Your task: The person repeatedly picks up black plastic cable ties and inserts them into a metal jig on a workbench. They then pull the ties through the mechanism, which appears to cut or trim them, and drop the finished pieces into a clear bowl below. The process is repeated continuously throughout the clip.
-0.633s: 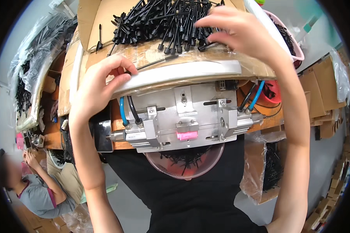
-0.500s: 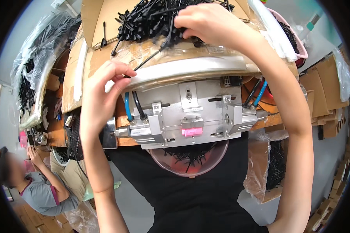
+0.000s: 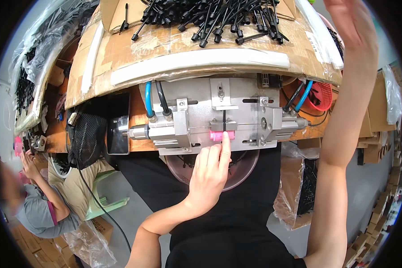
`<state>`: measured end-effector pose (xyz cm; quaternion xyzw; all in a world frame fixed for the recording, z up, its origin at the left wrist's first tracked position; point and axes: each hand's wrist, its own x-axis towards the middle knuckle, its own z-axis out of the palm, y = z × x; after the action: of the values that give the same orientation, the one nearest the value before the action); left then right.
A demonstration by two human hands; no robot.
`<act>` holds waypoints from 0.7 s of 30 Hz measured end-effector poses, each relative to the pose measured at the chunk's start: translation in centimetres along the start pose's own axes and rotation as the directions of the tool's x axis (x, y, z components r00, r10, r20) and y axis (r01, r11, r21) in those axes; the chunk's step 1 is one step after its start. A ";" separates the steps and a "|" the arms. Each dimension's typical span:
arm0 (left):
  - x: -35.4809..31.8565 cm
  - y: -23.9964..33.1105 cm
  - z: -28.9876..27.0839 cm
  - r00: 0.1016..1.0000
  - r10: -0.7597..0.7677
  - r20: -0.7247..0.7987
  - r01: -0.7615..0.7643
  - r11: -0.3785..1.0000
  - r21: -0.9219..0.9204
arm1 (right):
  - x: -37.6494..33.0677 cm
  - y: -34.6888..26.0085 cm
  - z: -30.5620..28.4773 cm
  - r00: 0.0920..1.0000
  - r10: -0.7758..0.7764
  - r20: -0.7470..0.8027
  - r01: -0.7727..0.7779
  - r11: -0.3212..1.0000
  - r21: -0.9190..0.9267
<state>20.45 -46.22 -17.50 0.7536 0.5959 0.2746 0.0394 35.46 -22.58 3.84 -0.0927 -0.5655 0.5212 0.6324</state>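
Hands have parted: the left hand (image 3: 205, 174), index extended, touches rather than grips a black rod (image 3: 224, 118), now lying in the metal fixture (image 3: 245, 114) at centre, seemingly loaded; the right hand (image 3: 350, 22), grip unclear, has left the black pile (image 3: 207, 17) for upper right.

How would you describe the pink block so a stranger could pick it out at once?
Find the metal plate mid-picture. Near its lower edge, where the left hand points, sits the pink block. Its bright colour sets it apart from the silver bracket and black rod near it.
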 end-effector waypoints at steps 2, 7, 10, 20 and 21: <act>-0.1 0.1 -0.1 0.999 -0.019 0.026 0.018 0.999 0.034 | -1.3 -1.8 -2.2 0.996 0.073 0.051 -0.075 0.996 0.048; 0.4 -0.1 -0.3 0.999 0.017 0.042 -0.019 0.999 0.030 | -10.3 -2.8 -2.3 0.999 -0.010 0.032 0.021 0.925 -0.378; 0.4 -0.1 -0.4 0.998 0.008 0.059 -0.009 1.000 0.012 | -16.2 -1.3 -1.0 0.998 0.004 -0.061 -0.035 0.854 -0.519; 8.5 -1.9 -6.8 0.965 0.041 -0.260 -0.048 0.999 -0.018 | -28.6 6.4 2.6 0.976 0.164 0.144 0.047 0.484 -0.874; 11.0 -3.1 -7.5 0.941 0.061 -0.333 -0.076 0.997 -0.032 | -28.9 7.1 2.7 0.971 0.177 0.162 0.061 0.472 -0.879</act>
<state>15.78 -37.19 -8.32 0.7159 0.5611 0.4119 -0.0544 34.60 -42.82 -18.08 -0.3620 -0.8180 0.1855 0.4068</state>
